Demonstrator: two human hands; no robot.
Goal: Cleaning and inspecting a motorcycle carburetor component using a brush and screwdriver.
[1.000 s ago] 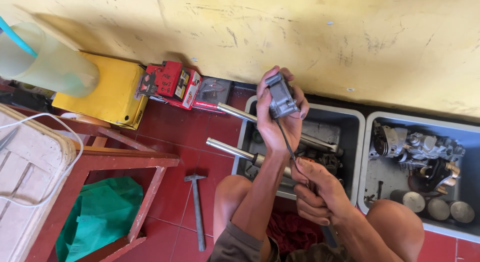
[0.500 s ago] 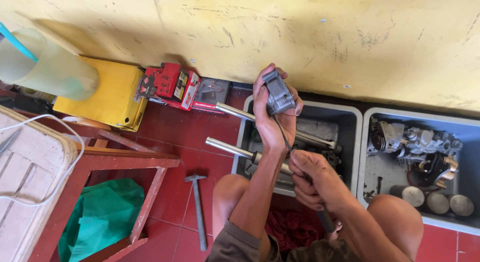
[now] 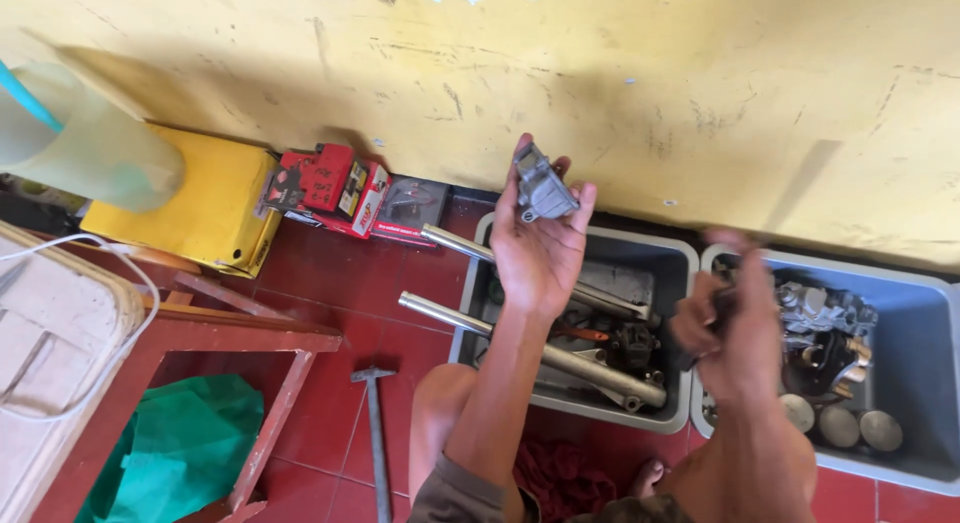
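Up by the yellow wall, my left hand (image 3: pixel 538 251) holds a small grey metal part (image 3: pixel 541 188) high in its fingertips so I can look at it. My right hand (image 3: pixel 735 328) is blurry above the grey bins (image 3: pixel 680 258); I cannot tell its grip.

- Left hand (image 3: pixel 540 245) — raised on a nearly straight forearm, palm turned toward the camera, fingertips pinched round a small grey metal part (image 3: pixel 541 188).
- Right hand (image 3: pixel 728 328) — lower and to the right, blurred, fingers curled; whether its grip holds anything cannot be told.
- Bare knees bent below both arms.
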